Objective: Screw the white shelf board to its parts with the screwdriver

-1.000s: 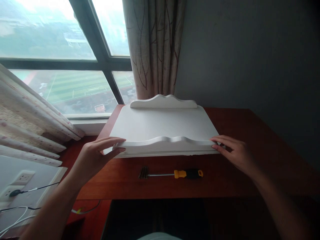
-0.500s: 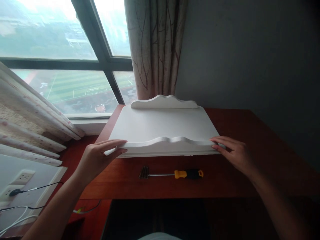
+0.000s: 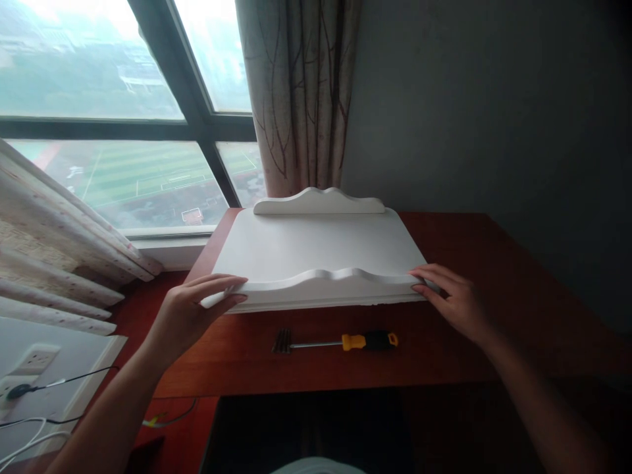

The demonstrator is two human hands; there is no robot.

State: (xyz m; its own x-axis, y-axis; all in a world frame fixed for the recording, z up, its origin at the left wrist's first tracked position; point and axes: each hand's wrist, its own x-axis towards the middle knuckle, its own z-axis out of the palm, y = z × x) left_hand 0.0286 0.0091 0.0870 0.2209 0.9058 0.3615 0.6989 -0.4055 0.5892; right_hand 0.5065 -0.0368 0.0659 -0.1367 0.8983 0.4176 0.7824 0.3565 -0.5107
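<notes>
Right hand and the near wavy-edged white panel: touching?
Touching. The head view shows the right hand pinching the near wavy-edged white panel at its right end, fingers on top, thumb in front.

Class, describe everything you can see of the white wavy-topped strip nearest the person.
The white strip is long, narrow and smooth-looking, perhaps painted wood. Its upper edge rises toward the middle into two low humps with a dip between them, and runs lower toward both ends. It lies crosswise along the near edge of the white board; whether it is fastened cannot be told. The left hand pinches its left end and the right hand its right, fingers partly covering both.
</notes>
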